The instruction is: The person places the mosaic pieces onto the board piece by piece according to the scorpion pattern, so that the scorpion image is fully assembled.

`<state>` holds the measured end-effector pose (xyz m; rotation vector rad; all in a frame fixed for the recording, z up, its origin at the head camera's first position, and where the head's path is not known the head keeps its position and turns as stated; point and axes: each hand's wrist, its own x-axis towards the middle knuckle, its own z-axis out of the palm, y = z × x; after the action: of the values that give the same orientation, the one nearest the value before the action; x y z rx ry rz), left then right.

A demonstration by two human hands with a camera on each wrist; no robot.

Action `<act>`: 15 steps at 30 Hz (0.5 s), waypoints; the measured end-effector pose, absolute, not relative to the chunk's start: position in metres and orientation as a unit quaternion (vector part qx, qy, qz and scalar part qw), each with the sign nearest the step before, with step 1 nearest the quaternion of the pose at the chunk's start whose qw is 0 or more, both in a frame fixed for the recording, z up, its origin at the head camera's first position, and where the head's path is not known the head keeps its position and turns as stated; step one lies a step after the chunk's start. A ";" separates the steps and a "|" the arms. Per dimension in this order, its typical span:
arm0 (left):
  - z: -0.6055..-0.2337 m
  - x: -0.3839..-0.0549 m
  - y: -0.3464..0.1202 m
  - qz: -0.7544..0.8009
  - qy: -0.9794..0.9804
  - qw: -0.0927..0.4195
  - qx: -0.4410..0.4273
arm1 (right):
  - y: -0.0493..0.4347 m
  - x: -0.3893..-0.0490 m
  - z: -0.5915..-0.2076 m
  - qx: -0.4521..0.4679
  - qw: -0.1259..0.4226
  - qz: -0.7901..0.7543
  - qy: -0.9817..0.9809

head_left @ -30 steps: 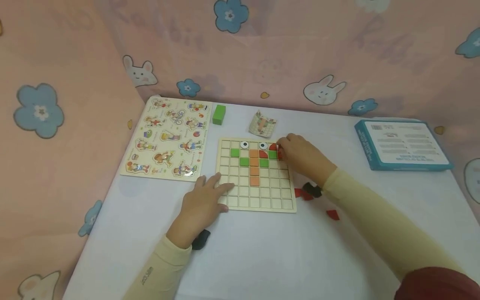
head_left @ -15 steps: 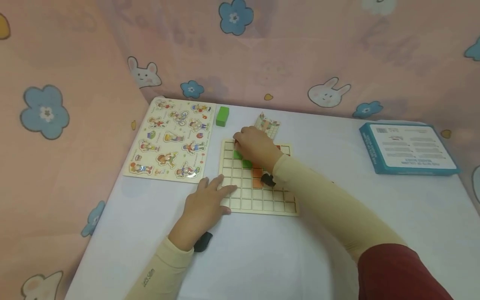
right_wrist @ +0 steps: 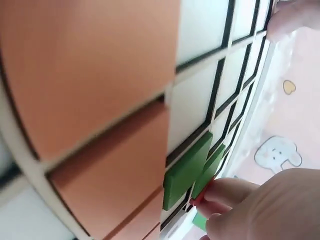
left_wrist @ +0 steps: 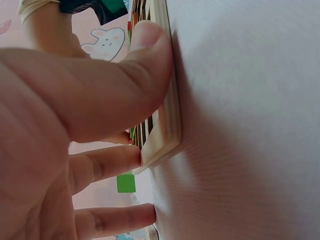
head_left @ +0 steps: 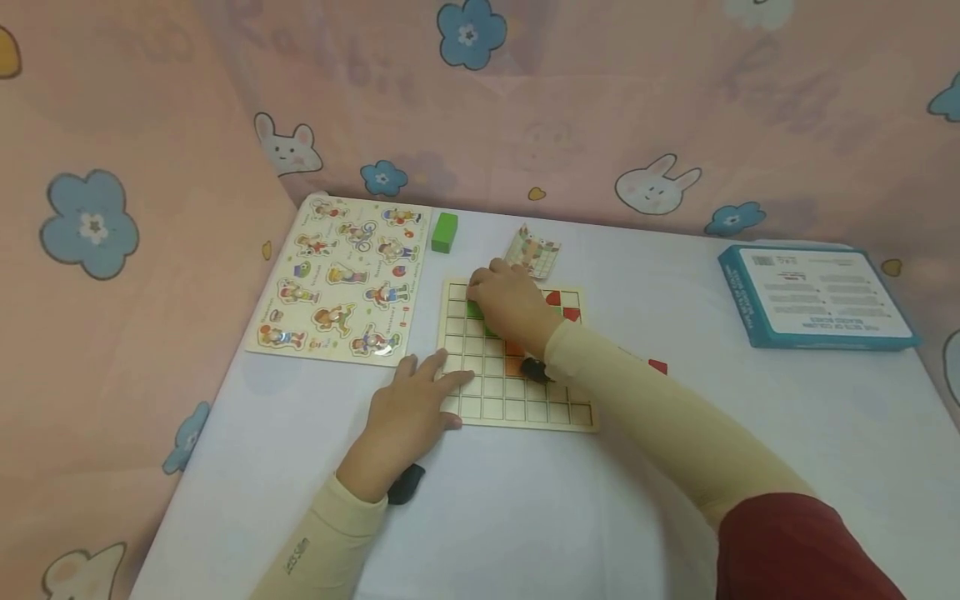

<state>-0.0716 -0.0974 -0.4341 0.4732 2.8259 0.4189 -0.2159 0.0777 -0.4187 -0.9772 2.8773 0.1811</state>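
A wooden grid board lies mid-table with green and orange square tiles in its cells. At its far left part my right hand pinches a small red tile between thumb and fingertips, close by a green tile in the right wrist view. The hand covers much of the board's upper rows in the head view. My left hand lies with fingers spread over the board's near left edge, the thumb against its rim in the left wrist view. Red tiles sit at the board's far right.
Left of the board lies a picture puzzle with figures. A green block and a creased pattern card stand behind it. At the far right is a blue-edged box. Another red tile lies beyond my right forearm.
My right hand has moved left across the board from its far right corner to its far left part, and has stayed about there since half a second ago. The left hand stays put.
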 end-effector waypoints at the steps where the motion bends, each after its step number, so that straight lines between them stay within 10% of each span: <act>1: -0.434 -0.072 -0.097 0.144 0.968 0.122 0.162 | 0.078 -0.215 -0.419 -0.317 0.053 0.051 0.945; 15: -0.434 -0.072 -0.097 0.145 0.968 0.126 0.159 | 0.093 -0.225 -0.414 -0.260 0.112 -0.073 0.956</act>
<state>-0.0716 -0.0965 -0.4340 0.4619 2.8199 0.4209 -0.2252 0.0931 -0.4140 -0.7638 2.8067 -0.2142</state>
